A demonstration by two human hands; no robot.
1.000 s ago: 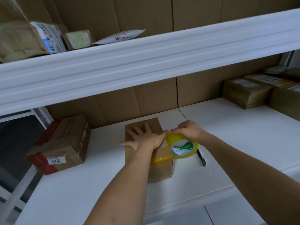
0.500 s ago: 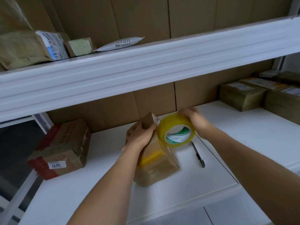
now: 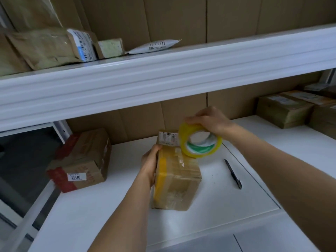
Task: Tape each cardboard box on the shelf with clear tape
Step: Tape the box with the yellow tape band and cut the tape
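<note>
Your left hand (image 3: 149, 164) grips the left side of the cardboard box (image 3: 177, 176), which sits on the white shelf (image 3: 112, 211) mid-frame, with a yellowish band of tape down its left edge and a label at its far end. Your right hand (image 3: 209, 120) holds the tape roll (image 3: 200, 142) from above, fingers curled over its rim, the roll touching the box's far right top edge. A black pen (image 3: 233, 174) lies right of the box; a red-taped box (image 3: 81, 160) marked 3011 sits to the left, more boxes (image 3: 283, 108) far right.

Matt cardboard box (image 3: 177, 180); glossy tape roll (image 3: 200, 142); smooth shelf (image 3: 209, 206).
</note>
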